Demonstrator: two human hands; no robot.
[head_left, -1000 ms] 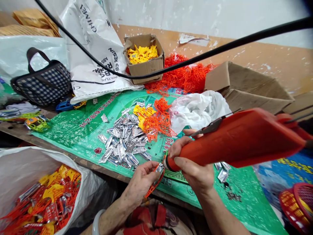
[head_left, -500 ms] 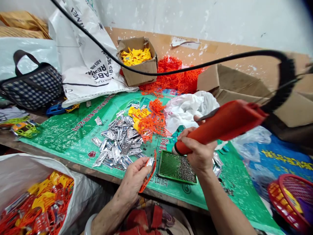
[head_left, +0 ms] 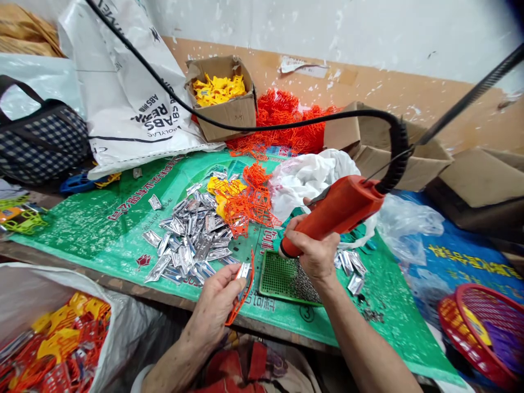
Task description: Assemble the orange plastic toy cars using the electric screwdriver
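My left hand [head_left: 216, 297] pinches an orange plastic frame [head_left: 248, 292] together with a shiny metal plate [head_left: 243, 271] at the table's front edge. In my right hand [head_left: 313, 251] is a red electric screwdriver [head_left: 335, 215], its black cable leaving the back end. The tool's nose points down and left, over a green perforated tray [head_left: 282, 277]. Small screws [head_left: 306, 285] lie heaped in the tray's right part, partly hidden by my right wrist. Left of the tray is a pile of metal plates [head_left: 190, 234], with orange plastic frames [head_left: 254, 202] and yellow plastic pieces [head_left: 225, 188] beside it.
A white sack [head_left: 24, 278] of orange and yellow parts stands at the front left. Behind are a cardboard box [head_left: 229, 112] of yellow pieces and an orange heap [head_left: 282, 120]. A white plastic bag [head_left: 315, 174] lies mid-table; a red basket [head_left: 454, 322] sits right. The black cable [head_left: 286, 124] crosses overhead.
The screwdriver has swung from a blurred, more level pose and drawn in closer, its cable end now lower and further left. My left hand keeps its pinch. The whole view has shifted slightly.
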